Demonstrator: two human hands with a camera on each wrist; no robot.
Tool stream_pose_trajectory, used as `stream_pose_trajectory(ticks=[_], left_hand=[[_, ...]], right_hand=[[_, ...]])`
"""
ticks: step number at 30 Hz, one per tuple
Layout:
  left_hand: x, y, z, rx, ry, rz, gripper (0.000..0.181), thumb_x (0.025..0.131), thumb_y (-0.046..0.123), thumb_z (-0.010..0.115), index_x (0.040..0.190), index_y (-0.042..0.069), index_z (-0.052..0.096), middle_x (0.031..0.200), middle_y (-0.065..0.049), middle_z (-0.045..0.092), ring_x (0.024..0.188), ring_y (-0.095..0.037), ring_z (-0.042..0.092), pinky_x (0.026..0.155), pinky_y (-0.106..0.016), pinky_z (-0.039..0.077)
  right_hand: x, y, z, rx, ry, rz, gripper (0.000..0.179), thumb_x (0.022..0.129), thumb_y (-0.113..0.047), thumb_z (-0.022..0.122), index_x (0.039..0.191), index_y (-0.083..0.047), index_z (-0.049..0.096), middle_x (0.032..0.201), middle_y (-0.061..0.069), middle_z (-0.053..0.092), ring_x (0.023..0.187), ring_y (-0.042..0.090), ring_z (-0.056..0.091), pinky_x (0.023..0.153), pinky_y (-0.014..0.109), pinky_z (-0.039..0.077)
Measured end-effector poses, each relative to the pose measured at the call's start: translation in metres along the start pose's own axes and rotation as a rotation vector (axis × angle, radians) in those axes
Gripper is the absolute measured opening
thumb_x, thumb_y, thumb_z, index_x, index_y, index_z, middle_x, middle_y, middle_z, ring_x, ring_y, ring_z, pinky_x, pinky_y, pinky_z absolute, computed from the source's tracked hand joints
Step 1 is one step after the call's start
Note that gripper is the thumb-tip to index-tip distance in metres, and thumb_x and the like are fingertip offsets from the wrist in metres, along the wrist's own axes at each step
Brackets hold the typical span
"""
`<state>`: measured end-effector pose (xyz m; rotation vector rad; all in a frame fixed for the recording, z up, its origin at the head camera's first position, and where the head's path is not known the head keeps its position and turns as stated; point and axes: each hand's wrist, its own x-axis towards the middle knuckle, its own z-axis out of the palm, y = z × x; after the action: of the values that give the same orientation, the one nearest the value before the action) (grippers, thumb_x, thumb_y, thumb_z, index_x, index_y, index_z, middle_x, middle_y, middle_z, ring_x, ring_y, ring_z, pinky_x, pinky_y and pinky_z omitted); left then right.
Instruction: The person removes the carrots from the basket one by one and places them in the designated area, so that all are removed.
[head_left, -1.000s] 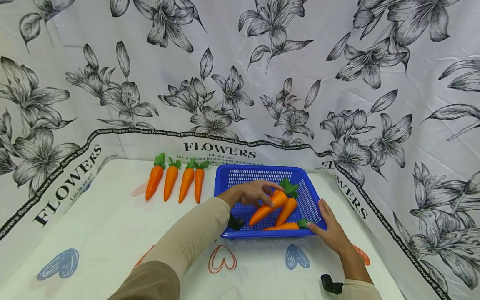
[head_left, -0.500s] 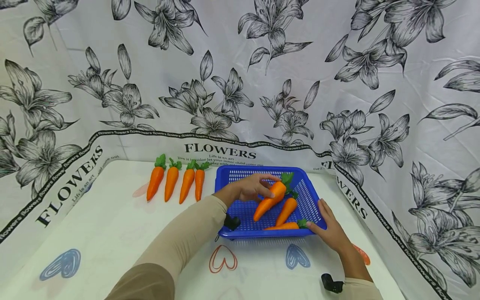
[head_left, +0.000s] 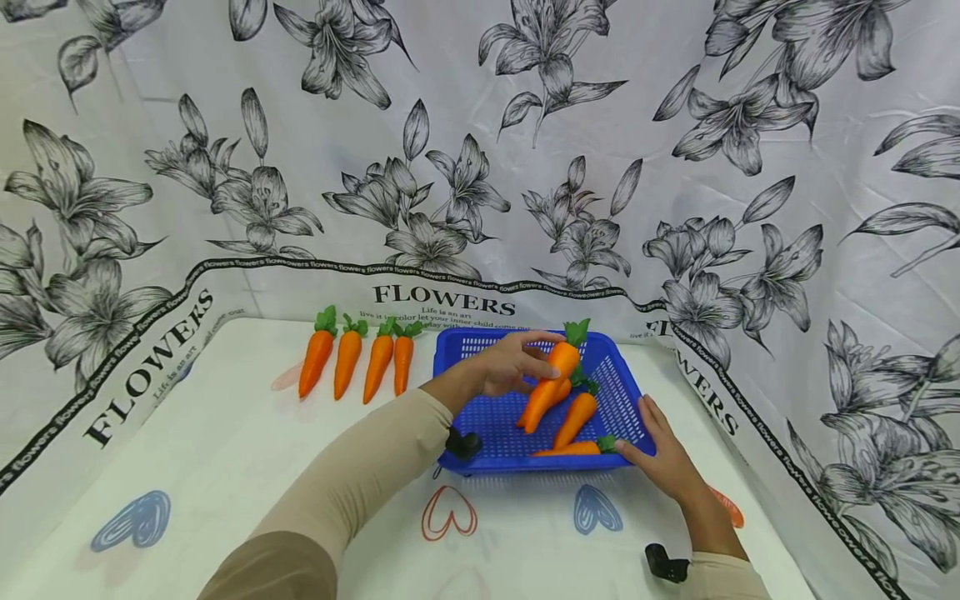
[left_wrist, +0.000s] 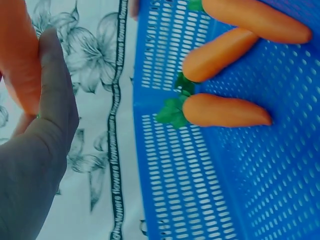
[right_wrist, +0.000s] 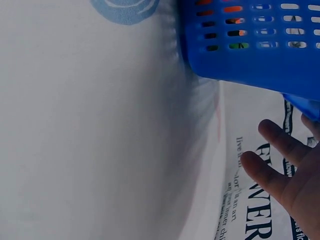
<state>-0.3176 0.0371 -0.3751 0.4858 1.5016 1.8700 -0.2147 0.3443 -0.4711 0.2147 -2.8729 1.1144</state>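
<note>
My left hand (head_left: 502, 367) grips an orange carrot (head_left: 564, 358) with a green top, above the blue basket (head_left: 442, 367). In the left wrist view the held carrot (left_wrist: 20, 55) is at the upper left, beside the thumb side of the left hand (left_wrist: 42, 140). Three carrots lie inside the basket: one (left_wrist: 225, 110) partly behind the held one in the head view, a middle carrot (head_left: 576, 421), and another carrot (head_left: 573, 448) along the front wall. At the basket's front right corner rests my right hand (head_left: 663, 454), its fingers extended along the outside.
Several carrots (head_left: 347, 362) lie in a row on the white table (head_left: 247, 433), left of the basket, tops toward the back. A flower-printed cloth (head_left: 450, 75) hangs behind and at both sides. Dark wrist cameras (head_left: 666, 564) sit at both sleeves.
My left hand has lifted the carrot up and slightly to the right and tilted it steeper, bringing the carrot beneath into view. The right hand stays at the basket corner.
</note>
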Motion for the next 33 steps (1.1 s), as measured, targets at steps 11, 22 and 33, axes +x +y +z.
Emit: stream_pose_trajectory(ticks=[11,22,33], left_hand=[[-0.023,0.022,0.017,-0.062,0.039,0.065,0.063,0.084,-0.004,0.071,0.140,0.017,0.050,0.123,-0.020,0.051,0.100,-0.033,0.061,0.080,-0.049,0.054],[-0.043,0.036,0.022,-0.081,0.079,0.124,0.060,0.086,-0.005,0.069,0.139,0.016,0.050,0.125,-0.021,0.048,0.105,-0.036,0.058,0.081,-0.051,0.053],[-0.065,0.046,0.019,-0.083,0.100,0.166,0.060,0.087,-0.005,0.067,0.140,0.015,0.048,0.122,-0.021,0.049,0.099,-0.034,0.061,0.082,-0.049,0.053]], right_hand=[[0.000,0.000,-0.001,0.008,-0.004,0.000,0.091,0.089,-0.042,0.064,0.155,-0.006,0.011,0.159,0.017,0.001,0.139,0.049,0.009,0.101,0.072,0.012],[0.000,-0.001,-0.001,0.017,0.001,-0.001,0.092,0.089,-0.041,0.065,0.154,-0.004,0.012,0.159,0.017,0.002,0.139,0.049,0.009,0.102,0.072,0.012],[0.000,-0.001,-0.001,-0.002,0.002,-0.005,0.091,0.090,-0.042,0.064,0.154,-0.005,0.012,0.159,0.018,0.002,0.139,0.049,0.009,0.101,0.073,0.012]])
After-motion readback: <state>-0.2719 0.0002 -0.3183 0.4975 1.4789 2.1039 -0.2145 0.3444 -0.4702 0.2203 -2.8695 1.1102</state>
